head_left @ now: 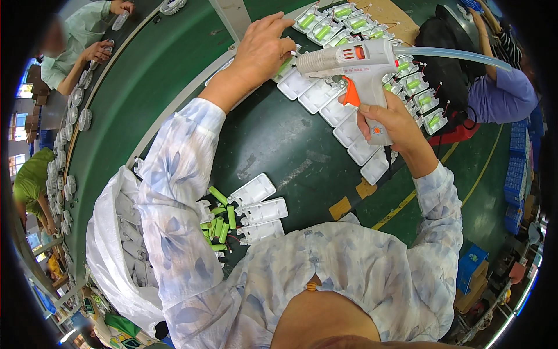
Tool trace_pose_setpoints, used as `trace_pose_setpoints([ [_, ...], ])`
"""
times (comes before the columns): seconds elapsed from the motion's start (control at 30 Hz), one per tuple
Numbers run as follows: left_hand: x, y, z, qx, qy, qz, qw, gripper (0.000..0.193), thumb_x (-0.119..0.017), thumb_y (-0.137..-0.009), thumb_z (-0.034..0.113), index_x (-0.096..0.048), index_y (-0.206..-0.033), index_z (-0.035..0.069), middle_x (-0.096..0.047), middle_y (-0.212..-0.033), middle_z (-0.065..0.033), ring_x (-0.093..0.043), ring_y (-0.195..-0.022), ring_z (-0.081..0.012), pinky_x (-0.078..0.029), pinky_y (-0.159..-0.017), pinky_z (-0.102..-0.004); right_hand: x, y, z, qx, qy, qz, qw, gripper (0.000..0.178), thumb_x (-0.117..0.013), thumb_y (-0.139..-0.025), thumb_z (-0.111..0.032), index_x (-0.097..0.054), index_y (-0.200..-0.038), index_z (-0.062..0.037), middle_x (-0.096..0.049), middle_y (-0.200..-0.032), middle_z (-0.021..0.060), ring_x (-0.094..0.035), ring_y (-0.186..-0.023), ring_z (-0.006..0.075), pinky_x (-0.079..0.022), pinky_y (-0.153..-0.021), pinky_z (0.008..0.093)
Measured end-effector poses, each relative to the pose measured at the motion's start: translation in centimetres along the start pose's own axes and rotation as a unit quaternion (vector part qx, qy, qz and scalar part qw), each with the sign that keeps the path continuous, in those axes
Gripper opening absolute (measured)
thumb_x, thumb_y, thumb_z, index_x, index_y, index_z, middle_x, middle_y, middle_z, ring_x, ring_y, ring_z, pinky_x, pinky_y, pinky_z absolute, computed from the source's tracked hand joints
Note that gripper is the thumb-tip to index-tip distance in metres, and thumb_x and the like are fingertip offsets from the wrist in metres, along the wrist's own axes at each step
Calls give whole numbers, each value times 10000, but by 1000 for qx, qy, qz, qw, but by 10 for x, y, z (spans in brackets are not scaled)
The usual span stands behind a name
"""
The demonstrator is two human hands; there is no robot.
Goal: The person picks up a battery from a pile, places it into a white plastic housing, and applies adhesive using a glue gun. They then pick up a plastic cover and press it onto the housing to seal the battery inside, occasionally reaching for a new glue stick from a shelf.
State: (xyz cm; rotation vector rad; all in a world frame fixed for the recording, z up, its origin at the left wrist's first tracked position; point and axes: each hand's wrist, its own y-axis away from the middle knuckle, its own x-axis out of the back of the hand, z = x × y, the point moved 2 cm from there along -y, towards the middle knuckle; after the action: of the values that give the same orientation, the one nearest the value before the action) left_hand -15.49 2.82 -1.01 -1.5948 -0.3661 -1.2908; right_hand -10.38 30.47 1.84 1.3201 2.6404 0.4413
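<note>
My right hand (392, 122) grips a white glue gun (372, 67) by its handle, thumb below the orange trigger. A clear glue stick (453, 53) pokes from its back, and its nozzle end points left. My left hand (261, 49) hovers just left of that nozzle, over the row of white plastic housings. Its fingers are bent and apart from the thumb; I see nothing held in them. Beside it, a green battery (283, 68) lies in a housing. Empty white housings (319, 96) run diagonally under the gun, and ones with green batteries and wires (324, 32) stand behind.
Loose green batteries (221, 227) are heaped near three white housings (256, 209) before me. At left sits a white plastic bag (107, 232) of parts. A metal post (232, 17) rises at the table edge. Other people work along a conveyor (99, 75) and at the right.
</note>
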Motion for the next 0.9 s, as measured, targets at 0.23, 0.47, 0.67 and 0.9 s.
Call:
trace_pose_setpoints([
  [0.23,-20,0,3,15,-30,-42,999,68,-724,-796,168,-753,-847,134,-540,-1380,-73,-379,-1394,-308,-317,-1111,-585,1,1,1,6,-4,-6,1000,415,-549,-911,-235,-550,-1219,42,-575,-668,49,-518,-537,114,-405,-529,247],
  [0.47,1,5,5,38,-42,-8,998,216,-748,-787,121,-735,-1003,120,-551,-1366,-95,-400,-1373,-318,-346,-1096,-516,-2,-2,-1,13,-32,-13,999,281,-596,-901,-191,-547,-1107,-5,-581,-698,52,-533,-576,122,-438,-551,277],
  [0.67,87,54,38,85,123,-85,985,135,-680,-828,55,-660,-959,27,-650,-1021,-141,-612,-955,-335,-499,-824,-403,1,-12,1,26,-54,-2,998,257,-596,-911,-199,-552,-1084,-15,-579,-692,47,-530,-573,123,-443,-546,280],
  [0.9,134,141,89,206,181,-327,904,92,-663,-820,110,-663,-867,31,-645,-837,-143,-637,-764,-358,-503,-669,-440,-6,-16,-1,31,-34,-10,999,253,-584,-921,-243,-553,-1043,-23,-553,-637,43,-504,-556,103,-415,-534,250],
])
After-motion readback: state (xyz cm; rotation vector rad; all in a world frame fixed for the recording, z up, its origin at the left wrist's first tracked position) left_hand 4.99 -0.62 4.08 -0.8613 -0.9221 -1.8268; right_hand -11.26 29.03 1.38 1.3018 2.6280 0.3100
